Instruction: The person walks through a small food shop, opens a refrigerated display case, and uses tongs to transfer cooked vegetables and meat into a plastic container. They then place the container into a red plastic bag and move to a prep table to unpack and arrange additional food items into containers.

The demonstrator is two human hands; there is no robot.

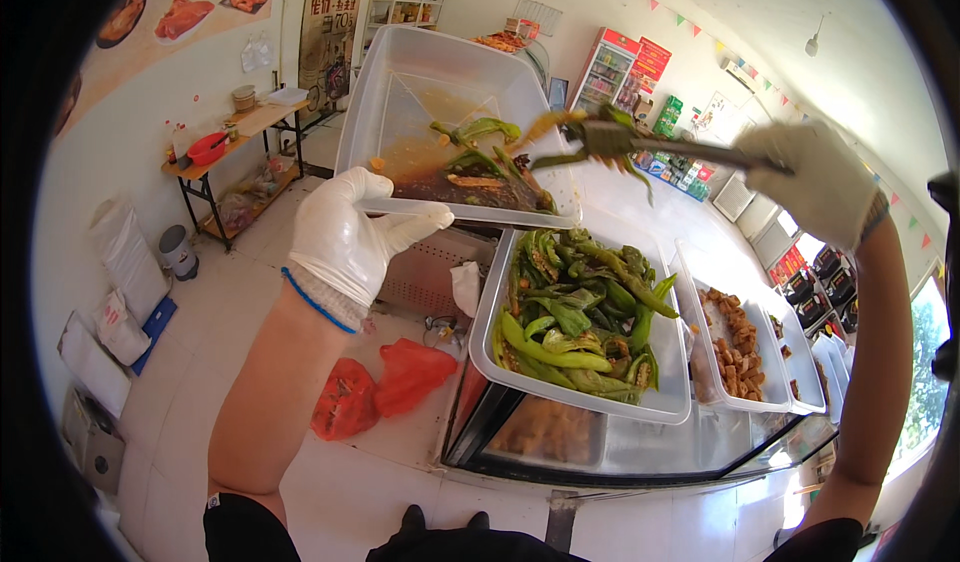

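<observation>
My gloved left hand (pixel 349 236) grips the near rim of a translucent plastic tub (pixel 450 59), which is tilted toward me. Brown sauce and a few cooked green peppers (pixel 480 172) lie along its low side. On the right, my gloved right hand (pixel 814 179) holds tongs (pixel 705 151), slightly blurred. Their tips carry a clump of green peppers (pixel 611 138) just beyond the tub's right wall. Below them, a second plastic tub (pixel 679 404) heaped with cooked green peppers (pixel 585 314) rests on top of a glass display case (pixel 525 472).
More tubs line the case to the right, one with brown cubed food (pixel 739 344). Red plastic bags (pixel 412 374) lie low at left of the case. A narrow table (pixel 262 119) with a red basin (pixel 208 148) stands by the left wall. A drinks fridge (pixel 604 71) is at the back.
</observation>
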